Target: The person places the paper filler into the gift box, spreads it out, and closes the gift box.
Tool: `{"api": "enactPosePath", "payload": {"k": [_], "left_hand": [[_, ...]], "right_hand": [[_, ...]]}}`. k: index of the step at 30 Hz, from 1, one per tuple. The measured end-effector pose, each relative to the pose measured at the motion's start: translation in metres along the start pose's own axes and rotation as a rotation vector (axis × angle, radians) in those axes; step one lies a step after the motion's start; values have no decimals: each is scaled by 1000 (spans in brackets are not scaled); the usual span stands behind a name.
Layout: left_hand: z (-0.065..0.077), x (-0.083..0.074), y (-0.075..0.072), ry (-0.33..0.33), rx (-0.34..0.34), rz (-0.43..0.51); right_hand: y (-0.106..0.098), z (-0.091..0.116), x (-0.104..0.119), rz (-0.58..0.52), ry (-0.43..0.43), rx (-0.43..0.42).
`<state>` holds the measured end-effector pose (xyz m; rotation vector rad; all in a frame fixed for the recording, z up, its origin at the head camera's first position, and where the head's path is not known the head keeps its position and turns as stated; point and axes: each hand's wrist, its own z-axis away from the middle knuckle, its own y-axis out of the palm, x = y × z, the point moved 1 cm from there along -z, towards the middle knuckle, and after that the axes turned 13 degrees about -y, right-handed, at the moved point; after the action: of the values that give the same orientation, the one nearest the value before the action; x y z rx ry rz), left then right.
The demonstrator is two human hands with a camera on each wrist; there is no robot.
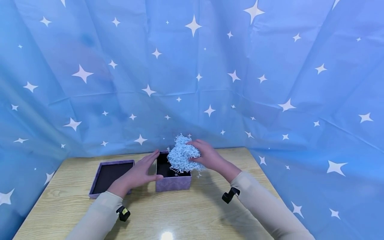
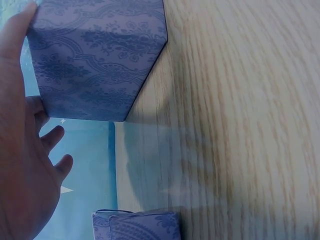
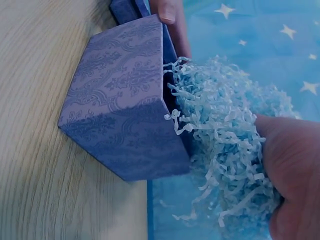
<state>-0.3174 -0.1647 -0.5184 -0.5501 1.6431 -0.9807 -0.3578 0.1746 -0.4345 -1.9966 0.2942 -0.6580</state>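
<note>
A purple patterned box (image 1: pixel 173 184) with a dark inside stands uncovered on the table. My left hand (image 1: pixel 140 172) holds it by its left side, thumb at the front corner and fingers at the back corner of the rim. In the left wrist view the other fingers stay apart from the box. Just over the opening, my right hand (image 1: pixel 210 156) grips a fluffy bundle of light blue shredded paper (image 1: pixel 182 155). Loose strands dangle from the bundle at the box's right rim. The box's floor is partly hidden behind the paper.
Left of the box lies its shallow purple lid (image 1: pixel 112 176), dark inside facing up, partly behind the left forearm. The light wooden table (image 1: pixel 180 213) ends at a blue curtain (image 1: pixel 192 83) with white stars, which also hangs along both sides.
</note>
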Motion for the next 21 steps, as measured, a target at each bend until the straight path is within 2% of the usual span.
{"api": "enactPosePath", "payload": {"k": [11,21], "left_hand": [[0,1,-1,-3,8,14],[-2,4,0,-5,16,15]], "right_hand": [[12,-15,9,61,-55,78],[23,-25,15,49,-83,155]]}}
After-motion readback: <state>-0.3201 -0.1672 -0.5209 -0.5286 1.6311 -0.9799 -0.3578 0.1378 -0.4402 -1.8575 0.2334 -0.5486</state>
